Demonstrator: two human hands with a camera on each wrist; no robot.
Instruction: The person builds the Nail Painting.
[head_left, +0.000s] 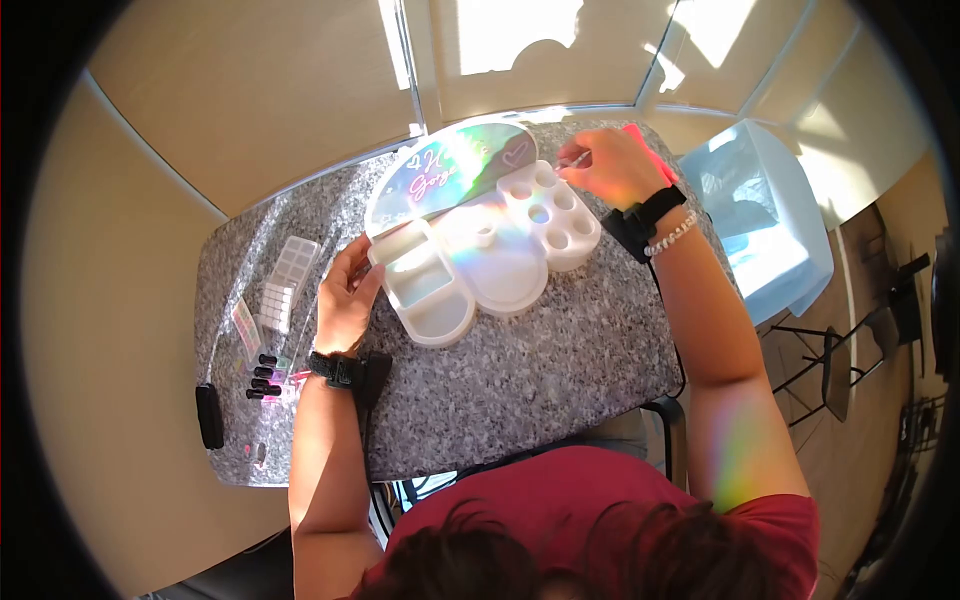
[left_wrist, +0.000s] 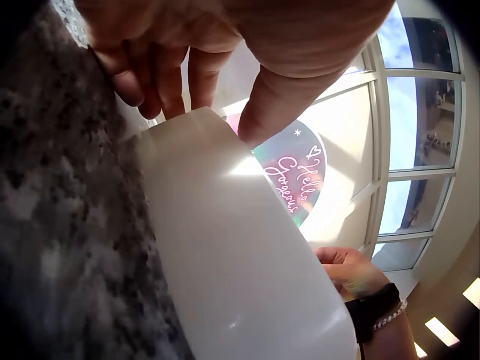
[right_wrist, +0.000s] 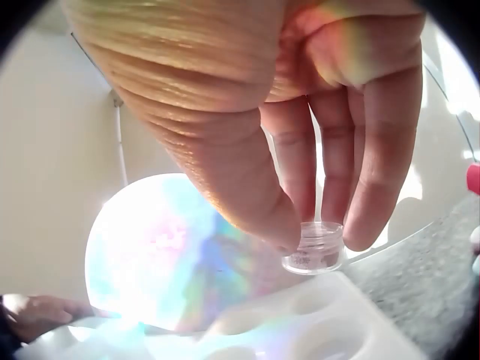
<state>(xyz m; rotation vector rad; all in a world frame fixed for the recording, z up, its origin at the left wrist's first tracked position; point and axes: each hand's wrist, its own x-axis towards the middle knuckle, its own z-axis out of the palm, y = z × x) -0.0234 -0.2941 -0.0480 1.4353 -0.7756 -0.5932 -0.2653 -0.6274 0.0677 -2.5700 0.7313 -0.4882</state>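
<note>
The right hand (head_left: 618,168) pinches a clear jar (right_wrist: 315,258) at the far right corner of the tray (head_left: 512,282). The left hand (head_left: 345,302) grips the tray's left end; the tray sits toward the worktop's (head_left: 600,350) far edge, bottles (head_left: 265,376) near its left edge.

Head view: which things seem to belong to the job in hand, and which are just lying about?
In use:
- clear jar, pinched by the right hand
- white organizer, gripped by the left hand

Apparently lying about:
- black-capped bottles
- compartmented case
- black object
- blue bin
</note>
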